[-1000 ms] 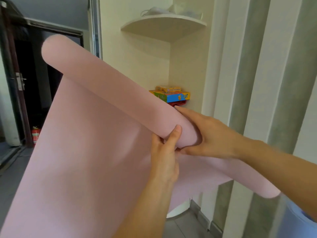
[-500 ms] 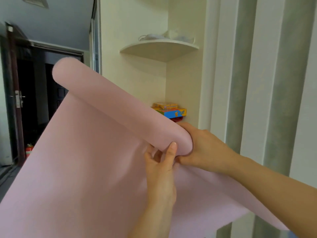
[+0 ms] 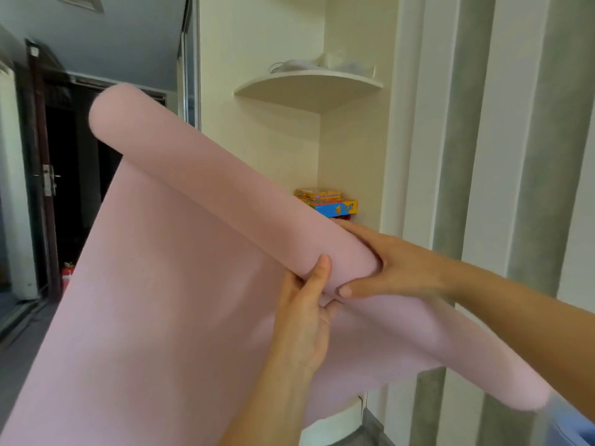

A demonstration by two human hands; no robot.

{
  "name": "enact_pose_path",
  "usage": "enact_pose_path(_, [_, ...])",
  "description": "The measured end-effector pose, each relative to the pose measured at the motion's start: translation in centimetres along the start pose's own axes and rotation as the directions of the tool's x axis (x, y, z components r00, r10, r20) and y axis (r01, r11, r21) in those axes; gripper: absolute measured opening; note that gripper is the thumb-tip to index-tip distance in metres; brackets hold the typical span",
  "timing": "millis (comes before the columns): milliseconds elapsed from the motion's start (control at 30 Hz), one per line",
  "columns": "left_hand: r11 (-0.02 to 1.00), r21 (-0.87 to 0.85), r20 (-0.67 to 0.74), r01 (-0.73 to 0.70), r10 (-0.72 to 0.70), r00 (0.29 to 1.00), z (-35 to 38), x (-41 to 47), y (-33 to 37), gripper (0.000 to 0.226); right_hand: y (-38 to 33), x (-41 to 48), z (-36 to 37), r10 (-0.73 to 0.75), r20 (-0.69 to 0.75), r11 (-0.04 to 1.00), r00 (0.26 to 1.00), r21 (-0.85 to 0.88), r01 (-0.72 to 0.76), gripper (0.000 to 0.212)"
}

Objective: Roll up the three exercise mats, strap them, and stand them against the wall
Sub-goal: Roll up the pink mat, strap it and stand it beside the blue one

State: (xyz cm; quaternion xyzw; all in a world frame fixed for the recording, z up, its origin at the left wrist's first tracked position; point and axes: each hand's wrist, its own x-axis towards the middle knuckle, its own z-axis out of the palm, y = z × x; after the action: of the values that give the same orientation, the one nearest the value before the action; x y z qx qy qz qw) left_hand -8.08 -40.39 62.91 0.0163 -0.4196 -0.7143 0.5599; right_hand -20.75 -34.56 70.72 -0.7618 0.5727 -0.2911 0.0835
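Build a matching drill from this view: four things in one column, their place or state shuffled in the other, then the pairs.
1. pink mat
2. coloured boxes
3. red extinguisher
4. right hand

A. low at the far left, on the floor
B. wrapped round the rolled part
C. partly rolled, the rest hanging loose
D. stacked in the corner below the white shelf

Pairs: 1-C, 2-D, 3-A, 4-B

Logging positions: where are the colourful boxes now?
In the head view, the colourful boxes sit slightly right of centre in the corner niche, under the curved shelf, just above the right hand and pink mat.
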Motion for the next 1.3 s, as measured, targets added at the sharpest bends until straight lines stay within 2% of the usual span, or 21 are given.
enact_pose_path(33, [1.0, 0.001, 0.038, 0.006, -0.006, 0.999, -0.1, 0.0, -0.2, 0.048, -0.1, 0.0, -0.8, 0.02, 0.078, 0.988, 0.997, 0.15, -0.032, 0.073])
enact_pose_path(67, [1.0, -0.007, 0.069, 0.007, -0.007, 0.998, -0.1, 0.0, -0.3, 0.047, 0.0, 0.0, -1.1, 0.017, 0.124, 0.973, 0.992, 0.225, -0.045, 0.067])
enact_pose_path(100, [1.0, -0.026, 0.087, 0.006, -0.004, 0.996, -0.2, 0.0, -0.4, 0.046, 0.0, 0.1, -1.1, 0.01, 0.123, 0.974, 0.992, 0.224, -0.038, 0.066])
enact_pose_path(200, [0.999, -0.041, 0.135, -0.005, 0.01, 0.991, -0.2, 0.4, -0.1, 0.041, -0.2, 0.5, -0.5, 0.003, -0.008, 0.993, 1.0, 0.119, -0.002, 0.077])
enact_pose_path(267, [0.999, 0.034, 0.122, -0.011, 0.007, 0.993, -0.4, 0.6, 0.1, 0.039, -0.3, 0.6, 0.0, -0.002, -0.066, 0.994, 0.998, 0.109, 0.009, 0.08])
enact_pose_path(367, [0.988, 0.153, 0.019, -0.014, 0.011, 1.0, -0.6, 0.5, 0.1, 0.041, -0.3, 0.3, 0.8, 0.018, -0.134, 0.999, 0.991, 0.041, -0.013, 0.078])
enact_pose_path(467, [0.985, 0.171, -0.126, -0.031, 0.053, 0.991, -0.7, -0.1, -0.6, 0.033, -0.2, 0.3, 2.6, 0.061, -0.247, 0.983, 0.967, -0.152, -0.101, 0.075])
enact_pose_path(567, [0.967, 0.251, -0.17, 0.036, 0.007, 0.985, -0.4, -0.9, -0.9, 0.035, 0.2, 0.5, 4.5, 0.059, -0.325, 0.954, 0.944, -0.259, -0.149, 0.076])
enact_pose_path(667, [0.961, 0.261, -0.156, 0.089, -0.049, 0.987, -0.6, -1.0, -0.6, 0.043, 0.9, 0.3, 5.3, 0.044, -0.344, 0.942, 0.938, -0.299, -0.154, 0.081])
enact_pose_path(767, [0.947, 0.309, -0.141, 0.094, -0.052, 0.989, -0.8, -0.7, -0.6, 0.073, 1.2, 0.1, 5.7, 0.029, -0.378, 0.926, 0.926, -0.339, -0.167, 0.089])
enact_pose_path(800, [0.945, 0.32, -0.15, 0.074, -0.027, 0.988, -0.7, -0.6, -0.7, 0.077, 1.2, 0.1, 6.1, 0.018, -0.394, 0.915, 0.919, -0.363, -0.174, 0.092])
enact_pose_path(900, [0.955, 0.293, -0.182, 0.035, 0.02, 0.983, -0.9, -0.3, -0.9, 0.059, 0.7, -0.3, 6.6, 0.0, -0.336, 0.887, 0.942, -0.435, -0.155, 0.099])
enact_pose_path(933, [0.965, 0.259, -0.188, 0.035, 0.015, 0.982, -1.2, -0.2, -1.0, 0.054, 0.8, -0.2, 6.0, 0.035, -0.278, 0.921, 0.96, -0.364, -0.139, 0.097])
enact_pose_path(1000, [0.981, 0.185, -0.181, 0.054, -0.02, 0.983, -1.7, -0.2, -1.2, 0.052, 1.1, 0.0, 3.7, 0.153, -0.111, 0.988, 0.982, -0.004, -0.155, 0.076])
enact_pose_path(1033, [0.986, 0.155, -0.164, 0.063, -0.037, 0.986, -1.9, -0.3, -1.4, 0.053, 1.1, 0.0, 2.3, 0.191, 0.018, 0.964, 0.981, 0.185, -0.191, 0.061])
enact_pose_path(1100, [0.99, 0.116, -0.1, 0.077, -0.066, 0.993, -2.0, -0.6, -1.9, 0.057, 1.4, 0.1, 0.8, 0.161, 0.246, 0.893, 0.956, 0.375, -0.247, 0.048])
enact_pose_path(1167, [0.993, 0.081, -0.035, 0.085, -0.082, 0.996, -2.0, -0.6, -2.1, 0.057, 1.5, 0.3, 0.7, 0.119, 0.321, 0.885, 0.94, 0.394, -0.247, 0.049])
enact_pose_path(1300, [0.992, 0.044, 0.034, 0.118, -0.119, 0.992, -2.6, -0.1, -1.6, 0.055, 1.5, 0.4, 1.4, 0.101, 0.179, 0.928, 0.979, 0.337, -0.157, 0.051])
